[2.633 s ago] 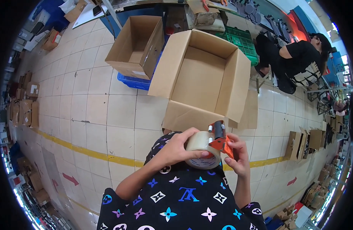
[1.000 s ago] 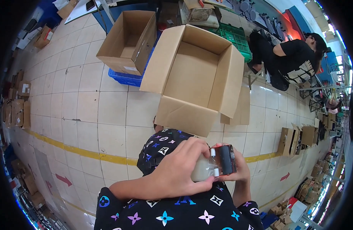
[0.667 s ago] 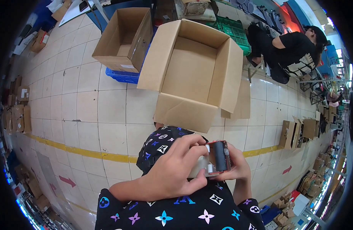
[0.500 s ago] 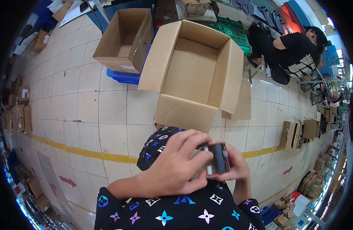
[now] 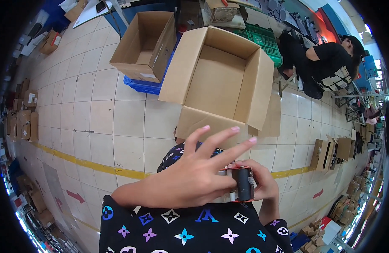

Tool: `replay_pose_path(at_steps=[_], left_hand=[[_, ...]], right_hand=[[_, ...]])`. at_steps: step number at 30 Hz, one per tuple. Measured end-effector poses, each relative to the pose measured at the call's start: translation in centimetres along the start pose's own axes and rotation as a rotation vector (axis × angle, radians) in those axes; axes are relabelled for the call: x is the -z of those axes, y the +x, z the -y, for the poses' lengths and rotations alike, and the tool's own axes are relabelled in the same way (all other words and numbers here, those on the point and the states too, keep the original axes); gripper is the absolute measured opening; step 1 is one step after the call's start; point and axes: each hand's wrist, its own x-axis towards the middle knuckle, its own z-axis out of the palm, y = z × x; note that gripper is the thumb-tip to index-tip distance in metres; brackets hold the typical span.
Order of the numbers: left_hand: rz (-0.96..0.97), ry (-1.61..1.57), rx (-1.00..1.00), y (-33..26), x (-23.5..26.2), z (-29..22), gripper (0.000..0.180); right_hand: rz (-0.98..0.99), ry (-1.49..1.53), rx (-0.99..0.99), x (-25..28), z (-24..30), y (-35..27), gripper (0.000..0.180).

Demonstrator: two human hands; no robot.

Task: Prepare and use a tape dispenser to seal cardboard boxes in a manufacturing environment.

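Observation:
My right hand (image 5: 264, 184) is wrapped round a small device with a dark cylinder (image 5: 244, 184), orange-red edges and a short white part. It holds the device close to my lap, the cylinder facing up. My left hand (image 5: 205, 170) lies beside it, palm down, with several fingers spread and stretched out. The left thumb reaches to the device's left side and seems to touch it. Part of the device is hidden behind the left hand. Just beyond my hands stands a large open cardboard box (image 5: 215, 80), and I see only bare cardboard inside.
A second open carton (image 5: 139, 46) sits on a blue crate (image 5: 144, 84) at the far left. Behind the large box is a green crate (image 5: 262, 40). A person in black (image 5: 331, 63) sits at the far right. More cartons (image 5: 329, 152) stand on the tiled floor at right.
My left hand's fingers have uncurled from the device and spread outward. The right hand still holds the device. The whole view has shifted slightly.

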Motion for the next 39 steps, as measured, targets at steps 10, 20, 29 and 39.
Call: replay_pose_path(at_steps=[10,20,29,39], left_hand=[[-0.139,-0.175,0.057,-0.6,-1.0,0.9,0.016],[-0.245,-1.173,0.276,-1.3,-4.4,3.6,0.007],[-0.057,-0.353,-0.176,-0.3,-0.7,4.2,0.024],[-0.260,-0.043,-0.129,-0.3,-2.5,2.3,0.023]], right_hand=[[-0.065,-0.005,0.042,0.0,-0.2,0.0,0.086],[-0.022,-0.079,-0.088,0.1,0.3,0.0,0.087],[0.022,-0.096,0.092,-0.1,0.1,0.3,0.084],[-0.027,-0.092,0.015,-0.7,0.0,-0.2,0.085]])
